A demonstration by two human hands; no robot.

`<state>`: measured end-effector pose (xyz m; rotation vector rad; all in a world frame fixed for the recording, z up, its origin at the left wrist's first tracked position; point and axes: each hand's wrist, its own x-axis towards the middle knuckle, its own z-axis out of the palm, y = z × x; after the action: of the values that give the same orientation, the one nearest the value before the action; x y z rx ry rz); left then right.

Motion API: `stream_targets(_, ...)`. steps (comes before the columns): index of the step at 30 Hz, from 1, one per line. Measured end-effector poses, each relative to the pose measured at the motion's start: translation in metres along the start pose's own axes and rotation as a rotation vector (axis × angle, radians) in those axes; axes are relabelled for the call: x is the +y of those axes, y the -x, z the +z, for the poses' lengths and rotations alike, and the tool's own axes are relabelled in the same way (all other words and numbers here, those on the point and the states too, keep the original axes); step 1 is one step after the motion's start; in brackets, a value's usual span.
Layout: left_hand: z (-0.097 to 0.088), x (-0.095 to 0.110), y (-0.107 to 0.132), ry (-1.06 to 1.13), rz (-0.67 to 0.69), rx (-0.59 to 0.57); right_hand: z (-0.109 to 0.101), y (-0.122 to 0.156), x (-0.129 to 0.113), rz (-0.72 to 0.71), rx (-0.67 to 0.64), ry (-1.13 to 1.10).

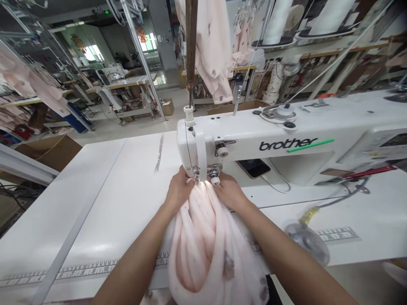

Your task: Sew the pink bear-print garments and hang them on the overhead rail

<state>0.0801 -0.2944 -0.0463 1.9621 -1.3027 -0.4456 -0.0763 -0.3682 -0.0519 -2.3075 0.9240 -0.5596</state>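
The left hand [178, 191] and right hand [231, 190] touch bunched pale-pink, grey-spotted fabric [219, 237] beside a white sewing machine [244, 140]; grip closure cannot be told.

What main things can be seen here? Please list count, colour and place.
fabric: one bundle, pale pink, bottom centre
sewing machine: one nearby, white, centre to right
table: one nearby, white, underneath
ruler: at least one, white, table's near edge
phone: one, dark-screened, under machine arm
strip: one, green, on machine front
clear object: one, transparent, table's right side
thread cones: at least two, white, upper right
garments: several, pink, hanging behind
boxes: several, brown, left and behind
left hand: one, bare, fabric's left side
right hand: one, bare, fabric's right side
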Motion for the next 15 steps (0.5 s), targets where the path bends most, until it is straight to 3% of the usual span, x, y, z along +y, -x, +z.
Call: stream_targets(15, 0.0014, -0.006, 0.0004, -0.012, -0.007, -0.031, -0.0031, 0.0009, -0.0037, 0.081, 0.003, -0.055)
